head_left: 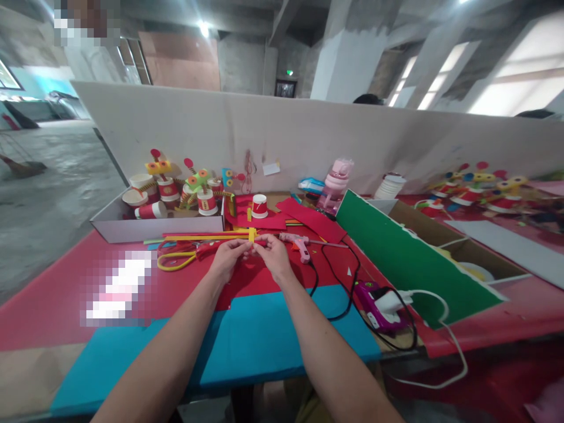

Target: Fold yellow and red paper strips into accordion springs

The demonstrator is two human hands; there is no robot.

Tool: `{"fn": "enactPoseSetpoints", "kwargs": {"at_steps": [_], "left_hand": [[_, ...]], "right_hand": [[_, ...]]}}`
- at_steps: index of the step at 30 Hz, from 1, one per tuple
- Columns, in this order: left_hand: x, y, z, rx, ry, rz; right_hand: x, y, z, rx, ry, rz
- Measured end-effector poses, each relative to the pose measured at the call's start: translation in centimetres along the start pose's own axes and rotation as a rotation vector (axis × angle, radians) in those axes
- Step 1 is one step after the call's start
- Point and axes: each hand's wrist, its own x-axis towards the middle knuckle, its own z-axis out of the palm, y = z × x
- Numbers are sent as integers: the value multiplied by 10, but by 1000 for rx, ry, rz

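My left hand (232, 256) and my right hand (273, 255) meet over the red table covering, fingertips pinched close together. Between them stands a small yellow paper piece (252, 235), which both hands grip; its lower part is hidden by my fingers. Just right of my right hand lies a pink glue gun (298, 244) with a black cord. Scissors with yellow handles (177, 260) rest to the left of my left hand. Yellow and red strips (198, 236) lie behind my hands. Farther back, a red-and-white paper cup (259, 207) stands upside down.
A white tray (163, 230) with paper-cup figures stands at the back left. To the right are a green-sided box (405, 258) and a purple power block (379, 306) with cords. A pink bottle (336, 183) stands by the white partition (211, 126). Blue sheet (259, 335) lines the near edge.
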Motion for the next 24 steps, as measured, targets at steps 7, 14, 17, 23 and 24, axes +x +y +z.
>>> {"fn": "enactPoseSetpoints", "kwargs": {"at_steps": [7, 14, 17, 23, 24], "left_hand": [[2, 0, 2, 14, 73, 66], [0, 2, 4, 13, 113, 86], [0, -1, 4, 17, 86, 86], [1, -2, 4, 28, 113, 86], [1, -1, 5, 19, 115, 82]], "right_hand": [[1, -1, 1, 67, -39, -15], [-2, -4, 3, 110, 52, 82], [-3, -4, 4, 22, 62, 26], [-2, -5, 5, 13, 59, 23], [-2, -5, 5, 60, 73, 46]]}}
